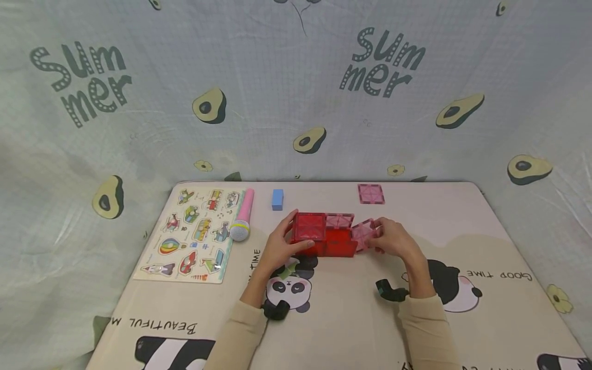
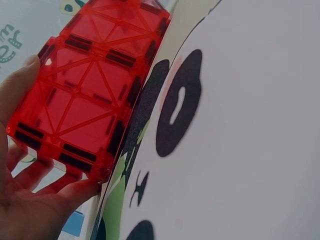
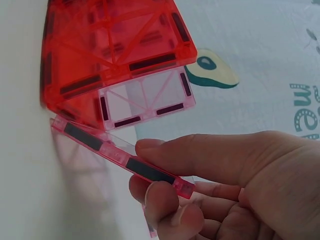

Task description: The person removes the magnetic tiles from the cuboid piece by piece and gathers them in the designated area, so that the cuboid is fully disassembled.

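Note:
Red translucent magnetic tiles form a boxy structure (image 1: 310,227) near the middle of the table. Its left part is a closed-looking cube, with a lower red section to the right. My left hand (image 1: 279,249) grips the cube's left end, the thumb lying along the near face in the head view. A pink magnetic tile (image 1: 362,234) is pinched between the thumb and fingers of my right hand (image 1: 395,238). That tile is tilted, one corner close to the structure's right end; contact is hard to tell. Another pink tile (image 3: 150,99) stands at the structure's far side.
Behind the structure lies a loose pink tile (image 1: 371,194). A blue block (image 1: 277,199), a pink toy microphone (image 1: 243,216) and a picture puzzle board (image 1: 185,234) are on the left. A printed curtain (image 1: 268,67) hangs behind the table (image 1: 342,318).

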A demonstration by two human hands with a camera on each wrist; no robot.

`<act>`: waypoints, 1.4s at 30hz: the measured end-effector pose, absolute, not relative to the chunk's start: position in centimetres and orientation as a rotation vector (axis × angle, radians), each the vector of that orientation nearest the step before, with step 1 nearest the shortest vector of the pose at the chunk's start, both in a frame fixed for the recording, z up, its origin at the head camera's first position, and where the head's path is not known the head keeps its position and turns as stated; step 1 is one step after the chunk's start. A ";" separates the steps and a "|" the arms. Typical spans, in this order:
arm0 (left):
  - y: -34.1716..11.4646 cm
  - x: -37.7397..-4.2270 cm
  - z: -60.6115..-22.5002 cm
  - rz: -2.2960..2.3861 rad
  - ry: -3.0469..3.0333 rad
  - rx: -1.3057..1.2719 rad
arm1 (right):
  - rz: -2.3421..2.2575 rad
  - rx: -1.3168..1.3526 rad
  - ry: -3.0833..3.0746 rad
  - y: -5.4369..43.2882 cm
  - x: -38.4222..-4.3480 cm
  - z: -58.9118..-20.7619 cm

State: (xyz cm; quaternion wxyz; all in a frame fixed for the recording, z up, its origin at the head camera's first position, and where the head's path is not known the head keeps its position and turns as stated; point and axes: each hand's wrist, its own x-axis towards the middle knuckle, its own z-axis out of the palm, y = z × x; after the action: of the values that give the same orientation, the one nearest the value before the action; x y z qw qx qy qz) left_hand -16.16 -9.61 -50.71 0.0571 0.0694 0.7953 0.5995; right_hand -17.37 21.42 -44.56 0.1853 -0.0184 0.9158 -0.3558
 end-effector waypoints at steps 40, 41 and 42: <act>-9.8 -16.0 -50.5 1.839 2.385 0.253 | -1.320 0.304 3.024 26.0 -20.6 -45.5; -9.8 -16.0 -50.5 1.839 2.386 0.250 | -1.321 0.317 3.026 26.1 -20.8 -45.4; -9.7 -16.0 -50.4 1.838 2.388 0.249 | -1.320 0.327 3.032 26.3 -21.0 -45.4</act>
State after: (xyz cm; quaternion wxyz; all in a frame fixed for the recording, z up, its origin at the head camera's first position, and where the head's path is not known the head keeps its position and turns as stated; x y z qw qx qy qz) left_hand -16.04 -9.75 -50.43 0.0591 0.0823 0.7884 0.6068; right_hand -20.96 26.30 -45.39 -0.0904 0.0980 0.9087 -0.3957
